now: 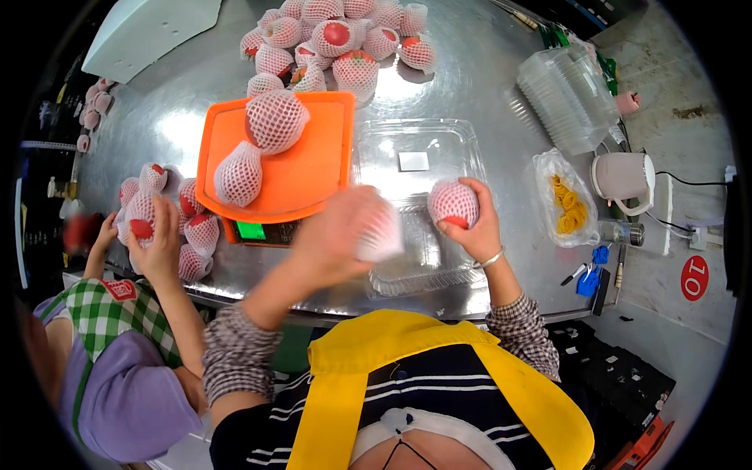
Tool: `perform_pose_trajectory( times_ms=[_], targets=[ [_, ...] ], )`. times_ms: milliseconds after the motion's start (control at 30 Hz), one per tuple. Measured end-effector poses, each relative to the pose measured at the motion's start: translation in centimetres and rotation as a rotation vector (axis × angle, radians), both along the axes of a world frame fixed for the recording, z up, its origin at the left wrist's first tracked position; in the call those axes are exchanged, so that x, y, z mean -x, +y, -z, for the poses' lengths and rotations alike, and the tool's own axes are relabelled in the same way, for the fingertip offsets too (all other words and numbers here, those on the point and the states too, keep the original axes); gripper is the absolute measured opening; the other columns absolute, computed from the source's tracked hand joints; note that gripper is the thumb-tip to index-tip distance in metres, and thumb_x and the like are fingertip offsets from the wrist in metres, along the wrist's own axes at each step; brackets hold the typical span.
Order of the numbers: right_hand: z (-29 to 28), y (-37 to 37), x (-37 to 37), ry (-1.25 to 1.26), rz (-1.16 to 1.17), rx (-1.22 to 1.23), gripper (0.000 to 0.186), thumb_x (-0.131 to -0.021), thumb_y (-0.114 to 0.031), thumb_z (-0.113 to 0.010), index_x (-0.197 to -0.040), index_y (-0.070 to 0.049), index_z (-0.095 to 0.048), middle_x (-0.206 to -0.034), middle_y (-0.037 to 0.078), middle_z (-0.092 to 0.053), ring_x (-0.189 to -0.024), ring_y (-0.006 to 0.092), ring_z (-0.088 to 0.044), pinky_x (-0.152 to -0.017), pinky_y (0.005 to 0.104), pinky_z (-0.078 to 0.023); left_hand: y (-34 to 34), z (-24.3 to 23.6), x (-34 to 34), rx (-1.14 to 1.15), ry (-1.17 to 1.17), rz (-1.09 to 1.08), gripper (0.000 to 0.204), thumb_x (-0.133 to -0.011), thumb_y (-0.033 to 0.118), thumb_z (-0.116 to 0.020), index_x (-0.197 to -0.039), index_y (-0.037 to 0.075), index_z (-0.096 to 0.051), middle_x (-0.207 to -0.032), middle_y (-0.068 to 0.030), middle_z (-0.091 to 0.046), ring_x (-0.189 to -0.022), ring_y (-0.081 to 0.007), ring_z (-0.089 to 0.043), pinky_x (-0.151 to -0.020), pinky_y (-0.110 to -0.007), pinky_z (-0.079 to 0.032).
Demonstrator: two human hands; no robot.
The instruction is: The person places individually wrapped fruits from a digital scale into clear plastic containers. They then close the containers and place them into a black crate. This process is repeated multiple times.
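Observation:
My left hand (325,239), smeared by motion, grips a red fruit in a white foam net (381,233). Its fingers wrap the far side of the net. In my right hand (484,225) is a second netted red fruit (453,200), with some bare red skin showing near the thumb. Both hands are over an open clear plastic clamshell box (470,149), which lies flat on the metal table with a small white card (413,161) in its far half. To the left, an orange tray (317,168) on a scale (274,233) holds two netted fruits (238,174).
A heap of netted fruits (337,35) lies at the back. On the left, a co-worker's hands (160,243) handle another netted fruit beside a small pile (201,235). Stacked clear boxes (568,98), a bag of yellow rubber bands (565,200) and a mug (623,176) stand on the right.

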State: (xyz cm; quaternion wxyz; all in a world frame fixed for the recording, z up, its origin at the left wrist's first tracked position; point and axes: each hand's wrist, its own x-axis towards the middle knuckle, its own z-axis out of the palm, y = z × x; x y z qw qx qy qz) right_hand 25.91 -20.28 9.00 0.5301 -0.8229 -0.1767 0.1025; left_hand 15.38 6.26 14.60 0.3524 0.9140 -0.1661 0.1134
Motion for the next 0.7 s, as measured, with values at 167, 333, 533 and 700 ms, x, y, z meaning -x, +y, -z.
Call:
perform_pose_trajectory(
  times_ms=[167,333,533,700],
  targets=[
    [1.8,-2.8,2.6,-0.112,-0.104,0.180,0.072,-0.062,-0.016,-0.082,-0.125,-0.005,-0.049,-0.125,0.014,-0.052,-0.116,0.0286,-0.052,-0.098,0.0372,-0.044,-7.5,8.4,0.4,-0.420,0.030,0.095,0.072,-0.055,0.011,-0.079,-0.122,0.011,-0.055,-0.123,-0.0133,-0.051,-0.112,-0.0342,-0.051,-0.092,-0.044,-0.047],
    [4.1,-4.3,4.2,-0.242,-0.251,0.374,0.066,-0.061,-0.018,-0.078,-0.123,-0.010,-0.054,-0.128,0.016,-0.049,-0.118,0.0361,-0.048,-0.096,0.0412,-0.045,-7.6,8.3,1.9,-0.211,0.120,0.128,0.064,-0.061,0.013,-0.078,-0.121,0.009,-0.055,-0.119,-0.0125,-0.051,-0.109,-0.0343,-0.050,-0.086,-0.042,-0.048],
    [-3.2,2.7,0.3,-0.563,-0.448,0.285,0.063,-0.065,-0.024,-0.081,-0.121,-0.009,-0.057,-0.127,0.015,-0.051,-0.117,0.0352,-0.049,-0.096,0.0422,-0.044,-6.1,5.5,4.3,0.135,0.132,0.062,0.058,-0.067,0.017,-0.080,-0.119,0.007,-0.057,-0.119,-0.0138,-0.054,-0.099,-0.0371,-0.056,-0.087,-0.046,-0.048],
    [-7.9,18.3,-4.8,-0.648,-0.524,0.113,0.078,-0.064,-0.021,-0.082,-0.134,-0.012,-0.047,-0.135,0.019,-0.045,-0.125,0.0369,-0.044,-0.102,0.0443,-0.041,3.6,-0.6,1.5,-0.405,-0.232,-0.832,0.065,-0.066,0.020,-0.078,-0.123,0.003,-0.053,-0.125,-0.0179,-0.050,-0.115,-0.0378,-0.048,-0.096,-0.046,-0.043]
  ],
)
